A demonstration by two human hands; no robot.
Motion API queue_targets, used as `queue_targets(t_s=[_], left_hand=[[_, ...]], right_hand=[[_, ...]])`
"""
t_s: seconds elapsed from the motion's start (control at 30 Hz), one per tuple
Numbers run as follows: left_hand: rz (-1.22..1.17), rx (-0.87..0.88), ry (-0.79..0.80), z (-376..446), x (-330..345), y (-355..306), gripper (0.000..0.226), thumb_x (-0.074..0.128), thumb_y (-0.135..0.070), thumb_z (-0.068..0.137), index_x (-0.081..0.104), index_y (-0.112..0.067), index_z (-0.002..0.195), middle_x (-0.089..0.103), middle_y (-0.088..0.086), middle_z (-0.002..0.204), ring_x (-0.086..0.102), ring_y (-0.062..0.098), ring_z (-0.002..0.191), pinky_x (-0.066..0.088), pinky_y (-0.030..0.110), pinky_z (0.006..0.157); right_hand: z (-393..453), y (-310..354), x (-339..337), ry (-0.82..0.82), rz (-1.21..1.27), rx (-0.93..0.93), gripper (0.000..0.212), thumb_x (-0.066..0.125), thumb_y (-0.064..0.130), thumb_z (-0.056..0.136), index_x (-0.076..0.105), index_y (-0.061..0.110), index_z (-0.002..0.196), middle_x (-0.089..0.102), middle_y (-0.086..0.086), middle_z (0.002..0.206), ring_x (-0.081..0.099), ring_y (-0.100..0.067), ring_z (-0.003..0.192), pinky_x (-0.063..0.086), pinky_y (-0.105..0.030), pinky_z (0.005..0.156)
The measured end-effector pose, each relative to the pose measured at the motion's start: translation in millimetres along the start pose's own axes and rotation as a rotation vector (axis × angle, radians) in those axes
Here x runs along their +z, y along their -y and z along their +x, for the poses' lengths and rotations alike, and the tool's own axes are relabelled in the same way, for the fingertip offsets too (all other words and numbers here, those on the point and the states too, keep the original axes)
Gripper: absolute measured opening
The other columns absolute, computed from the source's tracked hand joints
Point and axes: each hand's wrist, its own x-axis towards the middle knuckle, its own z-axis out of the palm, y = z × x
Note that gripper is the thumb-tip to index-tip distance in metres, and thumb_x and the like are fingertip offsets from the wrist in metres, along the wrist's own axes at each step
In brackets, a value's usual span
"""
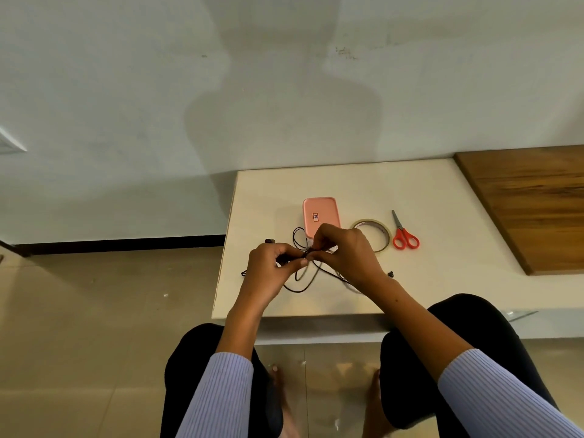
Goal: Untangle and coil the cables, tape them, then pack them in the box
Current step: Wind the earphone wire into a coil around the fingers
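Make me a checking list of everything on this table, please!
Surface: white table, mostly bare.
Job's things: pink box, lid on, behind the hands; tape roll flat to its right; red scissors right of the tape, blades closed.
Clutter: nothing seen.
Grippers: left hand and right hand both pinch the cables above the table.
Cables: thin black cables, tangled, loose loops on the table, not yet coiled or taped.
Surroundings: wooden board at right, pale wall, tiled floor.
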Motion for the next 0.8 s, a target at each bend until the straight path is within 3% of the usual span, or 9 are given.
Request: queue_targets(t_s=[0.07, 0.17, 0.3, 0.47, 0.57, 0.67, 0.8], left_hand=[[-0.051, -0.044, 0.001, 2, -2, -1, 0.008, 0.067, -0.015, 0.085, 0.073, -0.011, 0.085, 0.067, -0.001, 0.075, 0.062, 0.011, 0.075, 0.042, 0.015, 0.067], [-0.156, -0.205, 0.017, 2, -4, -4, 0.018, 0.058, -0.017, 0.091, 0.071, -0.008, 0.083, 0.065, 0.002, 0.074, 0.055, 0.011, 0.07, 0.039, 0.021, 0.066], [-0.321, -0.367, 0.013, 0, -6, -10, 0.021, 0.053, -0.021, 0.095, 0.071, -0.013, 0.088, 0.069, -0.002, 0.078, 0.055, 0.009, 0.07, 0.038, 0.02, 0.064], [-0.361, -0.39, -0.019, 0, -6, -8, 0.021, 0.053, -0.023, 0.095, 0.072, -0.017, 0.087, 0.071, -0.001, 0.082, 0.061, 0.011, 0.074, 0.044, 0.025, 0.07], [-0.463, -0.433, -0.035, 1, -6, -4, 0.023, 0.051, -0.02, 0.096, 0.071, -0.014, 0.085, 0.073, 0.003, 0.082, 0.066, 0.015, 0.074, 0.05, 0.025, 0.068], [-0.577, -0.483, -0.098, 4, -7, -1, 0.024, 0.049, -0.016, 0.097, 0.069, -0.011, 0.083, 0.073, 0.007, 0.081, 0.069, 0.018, 0.072, 0.055, 0.028, 0.068], [-0.638, -0.533, -0.223, 6, -8, 7, 0.025, 0.047, -0.015, 0.098, 0.065, -0.011, 0.081, 0.071, 0.006, 0.079, 0.068, 0.013, 0.064, 0.052, 0.025, 0.059]], right_hand=[[0, 3, 1, -0.044, -0.022, -0.04, 0.018, 0.078, 0.025, 0.073, 0.064, 0.017, 0.081, 0.071, 0.004, 0.086, 0.067, -0.016, 0.081, 0.053, -0.034, 0.064], [1, 6, 4, -0.124, -0.123, -0.184, 0.016, 0.078, 0.027, 0.072, 0.069, 0.017, 0.081, 0.065, 0.003, 0.098, 0.062, -0.018, 0.09, 0.052, -0.034, 0.059], [3, 12, 4, -0.252, -0.26, -0.304, 0.011, 0.075, 0.022, 0.072, 0.072, 0.015, 0.078, 0.061, -0.003, 0.086, 0.058, -0.022, 0.077, 0.045, -0.032, 0.046], [3, 14, 7, -0.144, -0.357, -0.445, 0.011, 0.073, 0.022, 0.076, 0.075, 0.017, 0.085, 0.066, -0.002, 0.081, 0.06, -0.021, 0.072, 0.041, -0.028, 0.059], [2, 13, 3, -0.096, -0.21, -0.329, 0.009, 0.069, 0.022, 0.077, 0.075, 0.017, 0.082, 0.069, 0.001, 0.08, 0.064, -0.018, 0.072, 0.047, -0.028, 0.059], [2, 7, -3, -0.057, 0.025, -0.038, 0.009, 0.073, 0.025, 0.078, 0.076, 0.021, 0.085, 0.072, 0.006, 0.084, 0.065, -0.009, 0.075, 0.054, -0.034, 0.064], [2, 3, -13, -0.089, 0.199, 0.213, 0.01, 0.076, 0.019, 0.077, 0.075, 0.015, 0.086, 0.075, -0.001, 0.083, 0.066, -0.002, 0.071, 0.053, -0.021, 0.068]])
